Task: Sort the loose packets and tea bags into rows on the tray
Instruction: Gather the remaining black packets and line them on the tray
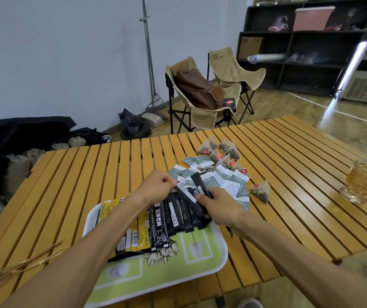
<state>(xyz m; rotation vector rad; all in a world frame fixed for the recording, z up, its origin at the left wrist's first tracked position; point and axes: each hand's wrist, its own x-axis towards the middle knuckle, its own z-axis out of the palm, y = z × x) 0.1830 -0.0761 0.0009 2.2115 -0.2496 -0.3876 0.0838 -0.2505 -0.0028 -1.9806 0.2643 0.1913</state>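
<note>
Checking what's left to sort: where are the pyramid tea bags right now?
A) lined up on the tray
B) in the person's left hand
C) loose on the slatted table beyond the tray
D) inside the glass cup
C: the pyramid tea bags lie scattered on the table past the tray, with none on it.

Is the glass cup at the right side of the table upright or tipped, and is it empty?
Upright and not empty: the glass cup stands on its foot on the table, and amber liquid fills most of its bowl.
</note>
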